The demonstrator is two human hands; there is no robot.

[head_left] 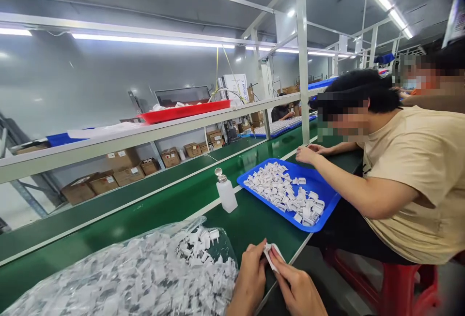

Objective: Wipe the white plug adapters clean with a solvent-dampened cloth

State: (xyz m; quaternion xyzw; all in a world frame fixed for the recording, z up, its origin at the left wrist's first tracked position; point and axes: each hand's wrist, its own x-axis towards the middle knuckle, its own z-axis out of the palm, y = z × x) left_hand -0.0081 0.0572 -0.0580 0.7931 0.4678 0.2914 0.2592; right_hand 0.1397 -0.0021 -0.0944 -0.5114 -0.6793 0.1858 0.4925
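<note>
Near the front edge of the green bench, my left hand (250, 273) and my right hand (298, 284) come together. Between them is a white cloth (276, 252), folded and pinched under my right fingers. The fingertips of my left hand close on a small white plug piece (267, 248) against the cloth; the fingers hide most of it. To the left, a clear plastic bag (119, 272) lies open, full of white plug pieces (198, 246) with prongs. Ahead of my hands is a blue tray (250, 188) holding many similar white pieces (272, 185).
A white pump bottle (227, 195) stands left of the blue tray. On the right, a co-worker (407, 175) sits on a red stool (399, 282), hands over the tray's far edge. A shelf (109, 146) with a red tray (189, 110) spans the bench behind a white post (302, 64).
</note>
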